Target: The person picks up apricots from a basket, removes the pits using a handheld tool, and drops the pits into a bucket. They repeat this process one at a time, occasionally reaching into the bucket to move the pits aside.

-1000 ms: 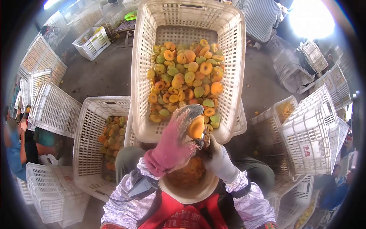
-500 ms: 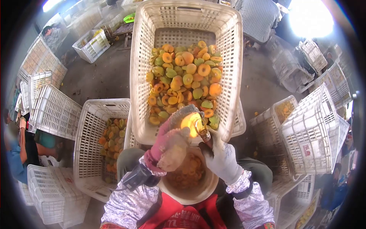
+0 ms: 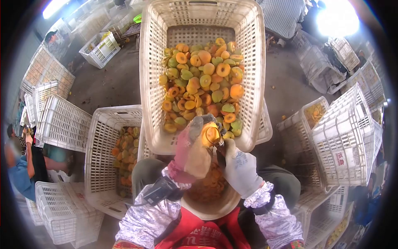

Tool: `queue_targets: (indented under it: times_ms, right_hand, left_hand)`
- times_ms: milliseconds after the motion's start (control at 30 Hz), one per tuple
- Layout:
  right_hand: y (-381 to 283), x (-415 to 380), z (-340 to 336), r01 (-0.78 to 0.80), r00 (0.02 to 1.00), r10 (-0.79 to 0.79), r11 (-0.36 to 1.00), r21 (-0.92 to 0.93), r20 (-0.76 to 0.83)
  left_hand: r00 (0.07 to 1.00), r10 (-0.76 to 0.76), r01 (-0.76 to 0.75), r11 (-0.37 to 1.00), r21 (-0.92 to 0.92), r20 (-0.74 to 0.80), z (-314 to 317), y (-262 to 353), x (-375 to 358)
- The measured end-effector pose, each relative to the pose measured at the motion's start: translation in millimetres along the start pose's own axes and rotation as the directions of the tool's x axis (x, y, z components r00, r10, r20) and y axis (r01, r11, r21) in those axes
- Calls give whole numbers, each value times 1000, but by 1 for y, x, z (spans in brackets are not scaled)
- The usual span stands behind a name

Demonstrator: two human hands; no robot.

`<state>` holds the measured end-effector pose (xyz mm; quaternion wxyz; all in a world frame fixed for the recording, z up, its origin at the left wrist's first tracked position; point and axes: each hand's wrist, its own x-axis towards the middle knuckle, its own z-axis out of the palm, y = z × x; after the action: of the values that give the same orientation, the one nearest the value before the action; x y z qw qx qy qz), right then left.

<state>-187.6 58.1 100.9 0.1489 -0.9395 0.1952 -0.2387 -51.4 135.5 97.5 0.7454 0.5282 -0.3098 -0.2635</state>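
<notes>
My left hand (image 3: 191, 149), in a dirty pink and grey glove, is wrapped round an orange fruit (image 3: 210, 134) near the front edge of the large crate. My right hand (image 3: 242, 169), in a whitish glove, is closed round a small tool whose metal loop (image 3: 218, 142) touches the fruit; its handle is mostly hidden by the fingers. Beyond both hands, halved orange and green fruit (image 3: 205, 81) fills part of the white crate (image 3: 148, 83). Below the hands, a round bucket (image 3: 207, 212) between my knees holds orange pieces (image 3: 207, 186).
A second fruit crate (image 3: 97, 166) stands at the left. More white crates are stacked at the far left (image 3: 64, 122) and at the right (image 3: 342, 145). A person in blue (image 3: 23, 170) sits at the left edge; another person (image 3: 52, 39) is at the upper left.
The right hand and tool have turned at the fruit, with the loop now lower on it. Both hands sit slightly further right in view, and the camera view has shifted a little.
</notes>
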Motion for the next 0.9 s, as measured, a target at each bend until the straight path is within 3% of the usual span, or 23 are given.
queue_targets:
  times_ms: [33,67,100,133,167,233,267,400,500,567,600,667,700,733,767,800,867,900]
  right_hand:
    - [-2,1,2,-23,998,28,997,-73,61]
    - [-4,1,3,-41,991,59,988,-147,121]
    - [-6,0,6,-42,991,61,988,-147,123]
    - [-7,-1,10,-80,987,96,989,-128,126]
    - [-8,0,13,-116,983,130,987,-108,128]
    - [-7,1,14,-94,987,103,993,-76,124]
    - [-7,1,14,-77,989,81,996,-45,122]
    - [1,2,7,-64,972,61,998,7,227]
    - [4,-1,1,-45,976,28,996,75,214]
    - [6,-3,-1,-2,984,-43,967,255,172]
    - [9,-3,-1,-8,984,-38,966,257,174]
    - [13,1,-4,146,972,-205,909,390,113]
    - [11,5,-9,145,973,-203,909,391,112]
    - [7,9,-18,-219,934,17,814,538,356]
    - [4,11,-24,-566,777,165,605,560,607]
    - [6,6,-17,-567,776,164,605,560,609]
    - [11,-6,4,-272,926,137,888,370,351]
    - [14,-8,8,-276,925,140,885,375,352]
  left_hand:
    - [957,257,-287,788,545,133,-2,-5,2]
    - [958,253,-285,789,544,134,3,-4,3]
    - [998,31,-24,993,118,-57,12,-2,5]
    - [960,-251,190,911,-367,-126,16,0,7]
    - [961,-246,184,912,-366,-130,12,-2,9]
    - [896,-438,344,795,-499,-80,3,-10,10]
    - [917,-388,313,844,-435,-94,5,-8,11]
    - [901,-424,352,840,-413,-94,9,6,15]
    - [913,-408,389,885,-258,-24,2,8,21]
    - [902,-426,432,890,-142,75,2,15,23]
    - [926,-363,374,918,-133,101,0,5,25]
    - [925,-363,375,920,-114,112,0,2,27]
    - [927,-354,366,925,-98,121,0,2,29]
    - [919,-358,378,919,-112,167,0,5,30]
    - [918,-359,379,918,-112,166,2,0,29]
    - [921,-380,389,910,-141,88,4,-8,28]
    - [917,-398,394,904,-168,8,9,-8,27]
    - [901,-434,423,877,-227,1,13,0,26]
